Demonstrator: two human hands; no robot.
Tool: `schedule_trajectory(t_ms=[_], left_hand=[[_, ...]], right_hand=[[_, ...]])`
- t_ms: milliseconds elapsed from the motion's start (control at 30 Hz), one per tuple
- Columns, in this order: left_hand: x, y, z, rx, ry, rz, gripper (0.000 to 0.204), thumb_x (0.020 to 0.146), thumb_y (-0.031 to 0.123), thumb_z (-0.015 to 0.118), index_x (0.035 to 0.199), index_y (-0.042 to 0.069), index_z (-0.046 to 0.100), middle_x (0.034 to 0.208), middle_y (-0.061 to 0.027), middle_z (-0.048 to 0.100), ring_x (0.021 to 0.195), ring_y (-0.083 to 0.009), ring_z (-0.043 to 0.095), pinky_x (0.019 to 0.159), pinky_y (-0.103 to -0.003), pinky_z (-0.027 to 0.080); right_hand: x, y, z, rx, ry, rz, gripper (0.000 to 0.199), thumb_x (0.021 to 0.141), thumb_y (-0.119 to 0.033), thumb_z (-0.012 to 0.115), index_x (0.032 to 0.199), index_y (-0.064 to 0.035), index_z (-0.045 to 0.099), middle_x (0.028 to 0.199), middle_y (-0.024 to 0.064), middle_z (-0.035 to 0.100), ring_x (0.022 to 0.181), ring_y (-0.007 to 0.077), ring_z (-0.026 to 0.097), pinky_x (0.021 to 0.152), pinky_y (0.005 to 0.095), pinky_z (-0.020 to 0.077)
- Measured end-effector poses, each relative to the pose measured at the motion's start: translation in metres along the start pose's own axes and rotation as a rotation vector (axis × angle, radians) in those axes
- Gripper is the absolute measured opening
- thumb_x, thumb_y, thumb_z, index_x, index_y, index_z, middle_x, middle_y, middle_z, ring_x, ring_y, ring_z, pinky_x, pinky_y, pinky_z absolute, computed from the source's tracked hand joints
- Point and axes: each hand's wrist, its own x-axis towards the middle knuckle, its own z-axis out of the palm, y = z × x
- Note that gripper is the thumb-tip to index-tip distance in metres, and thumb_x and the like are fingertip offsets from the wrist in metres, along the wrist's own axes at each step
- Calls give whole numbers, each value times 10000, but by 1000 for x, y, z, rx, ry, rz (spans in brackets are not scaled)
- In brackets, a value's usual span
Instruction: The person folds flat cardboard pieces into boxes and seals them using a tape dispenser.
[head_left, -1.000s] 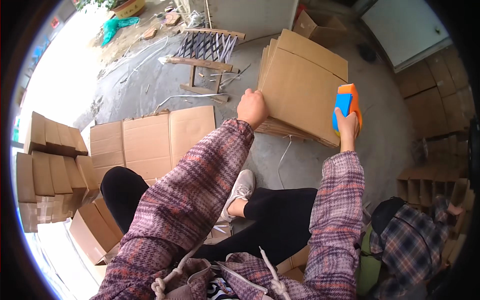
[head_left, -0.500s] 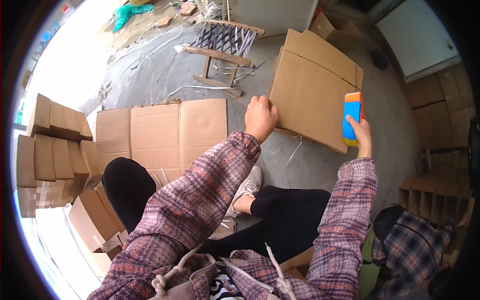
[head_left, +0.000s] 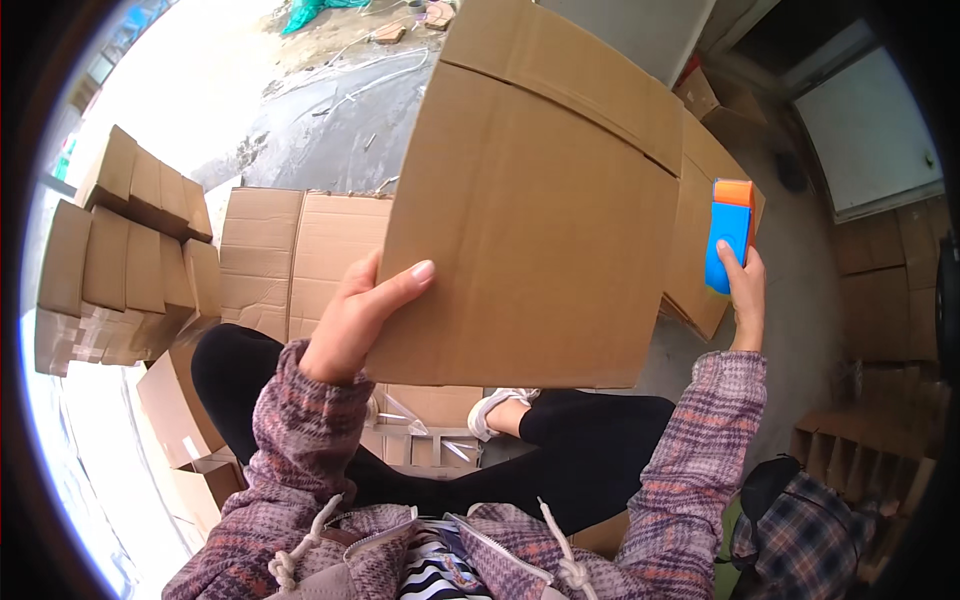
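Note:
My left hand (head_left: 362, 315) grips the near-left edge of a flattened cardboard box (head_left: 530, 220), thumb on its upper face and the other fingers underneath. The box is raised over my lap and crossed by a fold near its far end. In my right hand (head_left: 745, 295) is a blue tape dispenser (head_left: 727, 245) with an orange end, the thumb lying along its blue body. It is right of the raised box, over another piece of flattened cardboard (head_left: 708, 240) that the raised box partly covers.
An opened-out cardboard sheet (head_left: 340, 235) lies on the floor ahead on the left. Stacked cartons (head_left: 130, 260) stand at the far left. At the right are a divided carton (head_left: 860, 465) and dark plaid cloth (head_left: 815, 525). A white door (head_left: 865, 125) is at the far right.
My left hand has taken hold of a flattened box from the pile and brought it left and toward me, over my lap. The tape dispenser remains in my right hand, shifted slightly right.

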Motion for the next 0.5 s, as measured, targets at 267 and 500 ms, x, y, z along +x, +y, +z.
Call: schedule_trajectory(t_ms=[267, 500], left_hand=[[-143, 12, -99, 303, 407, 149, 316, 899, 130, 556, 1170, -27, 513, 1066, -77, 611, 954, -136, 579, 841, -265, 454], [-107, -52, -133, 229, 383, -100, 344, 896, 168, 561, 1169, -35, 510, 1036, -50, 603, 907, -102, 559, 807, -251, 457]], right_hand=[[45, -125, 105, -285, -153, -480, 472, 780, -435, 632, 913, 16, 584, 868, 162, 633, 782, 249, 611, 711, 364, 476], [101, -159, 238, -620, -153, -492, 576, 758, -487, 600, 983, 43, 572, 981, 248, 624, 913, 382, 604, 795, 445, 470]])
